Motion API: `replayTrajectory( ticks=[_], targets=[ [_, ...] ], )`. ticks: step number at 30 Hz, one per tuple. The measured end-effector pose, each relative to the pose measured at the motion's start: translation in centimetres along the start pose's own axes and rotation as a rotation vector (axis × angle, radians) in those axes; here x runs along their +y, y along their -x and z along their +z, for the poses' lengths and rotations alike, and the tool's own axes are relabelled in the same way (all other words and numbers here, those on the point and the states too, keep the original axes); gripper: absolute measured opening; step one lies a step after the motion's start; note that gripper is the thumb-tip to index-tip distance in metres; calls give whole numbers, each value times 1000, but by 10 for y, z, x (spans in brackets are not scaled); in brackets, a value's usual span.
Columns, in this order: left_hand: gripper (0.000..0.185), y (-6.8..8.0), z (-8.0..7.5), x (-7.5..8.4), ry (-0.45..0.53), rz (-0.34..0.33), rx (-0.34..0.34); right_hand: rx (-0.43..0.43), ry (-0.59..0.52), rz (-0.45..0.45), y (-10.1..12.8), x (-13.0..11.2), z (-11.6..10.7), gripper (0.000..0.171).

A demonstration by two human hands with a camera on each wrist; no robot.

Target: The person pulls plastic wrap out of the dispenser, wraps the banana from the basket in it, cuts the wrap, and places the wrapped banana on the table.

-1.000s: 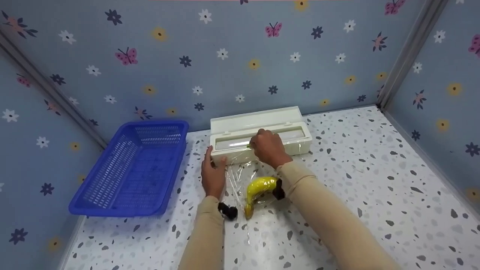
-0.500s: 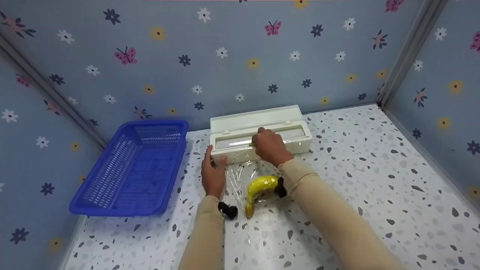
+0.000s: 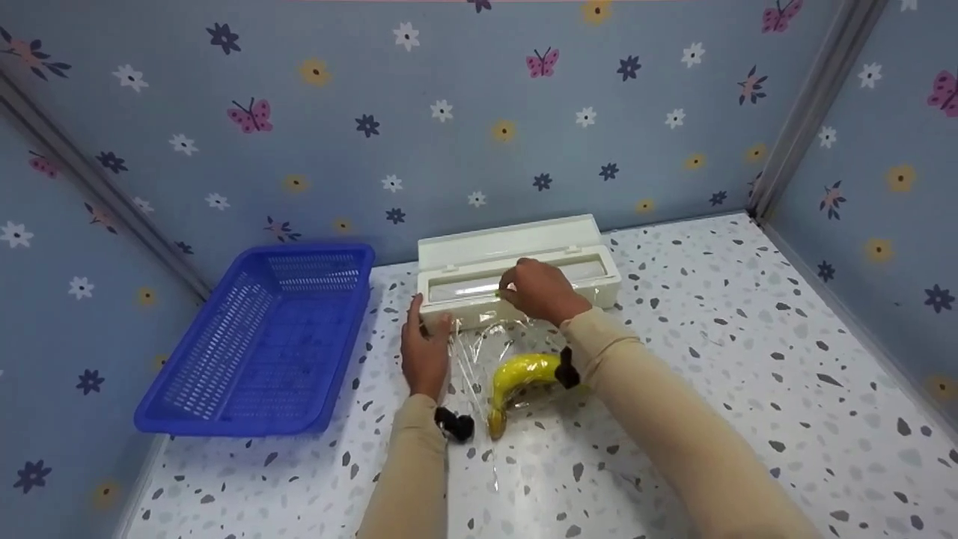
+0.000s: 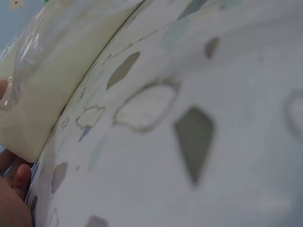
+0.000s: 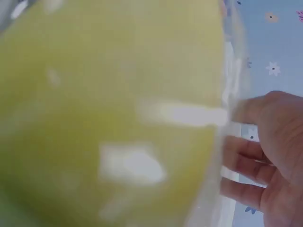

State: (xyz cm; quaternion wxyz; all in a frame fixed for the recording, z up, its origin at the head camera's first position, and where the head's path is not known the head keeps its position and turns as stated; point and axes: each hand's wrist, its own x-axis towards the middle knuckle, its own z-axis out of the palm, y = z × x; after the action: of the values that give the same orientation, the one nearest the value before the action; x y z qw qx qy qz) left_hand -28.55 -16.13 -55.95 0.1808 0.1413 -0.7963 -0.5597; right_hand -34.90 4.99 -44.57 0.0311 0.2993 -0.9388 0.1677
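A cream cling film dispenser point(image 3: 601, 293) stands against the back wall with its lid raised, a roll point(image 3: 468, 287) showing inside. My left hand point(image 3: 425, 358) grips its left front corner, thumb on the front face. On the dispenser's front edge, the fingertips of my right hand point(image 3: 546, 290) pinch a small green slider point(image 3: 498, 294), mostly hidden by the fingers. Clear film point(image 3: 468, 352) runs from the dispenser down over a yellow banana point(image 3: 518, 370) on the table. The film-covered banana point(image 5: 104, 85) fills most of the right wrist view, beyond it the curled fingers of that hand.
A blue plastic basket point(image 3: 340, 374) stands left of the dispenser. Flower-patterned walls point(image 3: 464, 90) enclose the speckled white table point(image 3: 748, 337) at the back and sides. Black wrist cameras point(image 3: 455, 425) sit on both wrists, the right one right at the banana's end.
My right wrist and sleeve have shifted slightly right and turned, showing more of the banana's right end. The left hand, dispenser and banana stay in place.
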Motion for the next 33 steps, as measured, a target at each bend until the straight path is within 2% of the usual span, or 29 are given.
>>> replayTrajectory(
  ticks=[4,9,14,18,25,33],
  targets=[
    [68,0,-2,1,-4,2,13,12,9,6,1,4,2,20],
    [69,-1,1,3,-21,-33,36,44,10,11,1,4,4,18],
    [65,-3,2,2,-46,-46,58,60,72,7,0,0,5,16],
    [64,-2,1,3,-28,-49,49,52,100,6,0,-1,5,15],
    [65,0,-2,8,16,-38,12,56,71,0,3,2,3,15],
    [65,-1,-5,6,28,-48,-2,77,90,42,9,10,3,17]
  ],
)
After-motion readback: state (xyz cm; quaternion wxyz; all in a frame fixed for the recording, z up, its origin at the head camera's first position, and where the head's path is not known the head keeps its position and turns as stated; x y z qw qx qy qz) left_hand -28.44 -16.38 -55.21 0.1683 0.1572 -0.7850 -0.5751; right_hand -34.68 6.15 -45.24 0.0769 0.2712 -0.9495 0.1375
